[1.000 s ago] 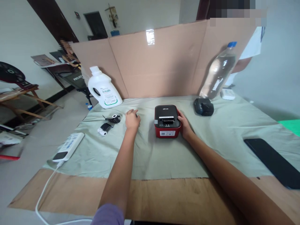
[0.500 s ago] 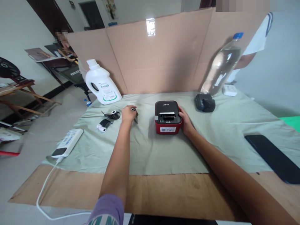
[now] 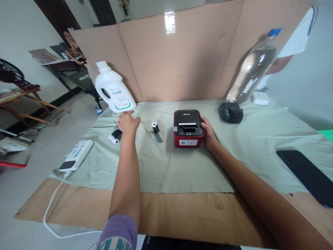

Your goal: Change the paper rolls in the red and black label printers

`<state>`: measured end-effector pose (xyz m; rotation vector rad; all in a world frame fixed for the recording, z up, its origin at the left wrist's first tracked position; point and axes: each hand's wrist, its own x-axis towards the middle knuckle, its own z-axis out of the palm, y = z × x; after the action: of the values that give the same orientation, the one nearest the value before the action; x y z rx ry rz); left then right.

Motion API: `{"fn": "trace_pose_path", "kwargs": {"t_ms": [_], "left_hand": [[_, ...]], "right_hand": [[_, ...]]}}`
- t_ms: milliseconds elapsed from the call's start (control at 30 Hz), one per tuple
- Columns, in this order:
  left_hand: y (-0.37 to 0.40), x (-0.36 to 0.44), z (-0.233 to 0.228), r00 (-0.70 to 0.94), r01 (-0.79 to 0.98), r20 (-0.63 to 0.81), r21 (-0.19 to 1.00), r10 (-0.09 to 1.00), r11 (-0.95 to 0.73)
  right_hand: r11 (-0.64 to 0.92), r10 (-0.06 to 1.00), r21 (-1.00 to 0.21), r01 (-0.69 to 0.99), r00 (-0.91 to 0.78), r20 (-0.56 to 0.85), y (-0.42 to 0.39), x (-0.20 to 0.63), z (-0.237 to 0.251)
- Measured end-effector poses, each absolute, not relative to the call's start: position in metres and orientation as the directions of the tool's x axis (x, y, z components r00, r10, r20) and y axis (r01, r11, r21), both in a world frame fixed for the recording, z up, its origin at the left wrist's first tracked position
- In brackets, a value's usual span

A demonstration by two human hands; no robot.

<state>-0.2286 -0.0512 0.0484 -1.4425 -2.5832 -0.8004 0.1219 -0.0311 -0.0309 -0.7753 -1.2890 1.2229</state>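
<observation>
A red and black label printer (image 3: 189,129) sits on the cloth in front of me, with a paper slot on its black top. My right hand (image 3: 208,134) holds its right side; some of the fingers are hidden behind it. To the left, my left hand (image 3: 128,122) hovers with its fingers spread and holds nothing. Below it a small white and black roll (image 3: 115,136) lies on the cloth; another roll there is mostly covered by the hand. Between my hands a small roll (image 3: 155,127) stands with a loose strip trailing toward me.
Behind stand a white jug (image 3: 114,88), a tilted clear bottle (image 3: 253,69) and a cardboard screen (image 3: 179,59). A black lumpy object (image 3: 231,113) and a phone (image 3: 305,175) lie right, a power strip (image 3: 76,155) left. Beyond the screen, another person's arm (image 3: 282,64) shows.
My left hand has let go of the small roll, which now stands beside the printer, and has moved left over the other rolls, opening. My right hand stays at the printer.
</observation>
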Motion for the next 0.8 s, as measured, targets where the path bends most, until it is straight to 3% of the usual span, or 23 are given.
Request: {"fn": "trace_pose_path", "kwargs": {"t_ms": [167, 367, 433, 567, 700, 800], "left_hand": [[-0.065, -0.273, 0.029, -0.692, 0.684, 0.133, 0.437, 0.71, 0.584], [-0.067, -0.265, 0.04, -0.68, 0.71, 0.21, 0.424, 0.702, 0.562], [-0.069, -0.261, 0.053, -0.597, 0.764, 0.167, 0.419, 0.785, 0.491], [-0.076, -0.255, 0.073, -0.27, 0.872, -0.057, 0.408, 0.961, 0.27], [-0.083, -0.243, 0.076, -0.177, 0.905, -0.191, 0.354, 0.965, 0.236], [-0.086, -0.239, 0.079, -0.168, 0.915, -0.213, 0.33, 0.963, 0.233]], "right_hand": [[0.235, 0.954, -0.945, -0.227, -0.135, 0.269, -0.031, 0.121, -0.03], [0.242, 0.949, -0.936, -0.254, -0.139, 0.283, -0.032, 0.122, -0.029], [0.242, 0.951, -0.941, -0.236, -0.136, 0.278, -0.032, 0.122, -0.029], [0.236, 0.952, -0.94, -0.247, -0.133, 0.274, -0.03, 0.122, -0.032], [0.236, 0.953, -0.938, -0.255, -0.129, 0.275, -0.027, 0.123, -0.036], [0.265, 0.944, -0.942, -0.207, -0.141, 0.297, -0.024, 0.124, -0.04]]}}
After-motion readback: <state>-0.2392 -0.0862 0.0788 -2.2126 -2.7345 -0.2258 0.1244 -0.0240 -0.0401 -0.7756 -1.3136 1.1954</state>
